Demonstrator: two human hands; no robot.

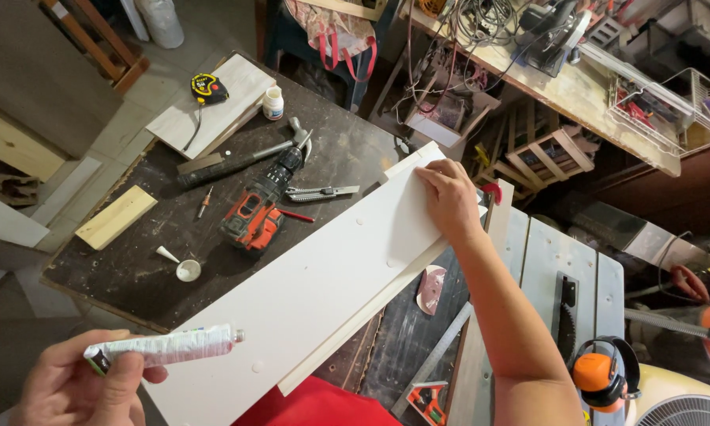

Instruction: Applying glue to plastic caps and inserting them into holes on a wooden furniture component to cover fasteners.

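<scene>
The squeezed metal tube [164, 347] lies nearly level in the left hand [79, 386], pinched between thumb and fingers, its long axis running left to right with the open nozzle pointing right over the near end of the long white board [315, 284]. The right hand [449, 197] rests flat, fingers together, on the board's far end (the board runs diagonally across the dark workbench [134, 268]). Beyond it sit a small white bottle [273, 102], capped, contents unseen, and a cordless drill [256, 209].

Dark workbench [134, 268] carries drill [256, 213], hammer [244, 158], white board [323, 292].
</scene>
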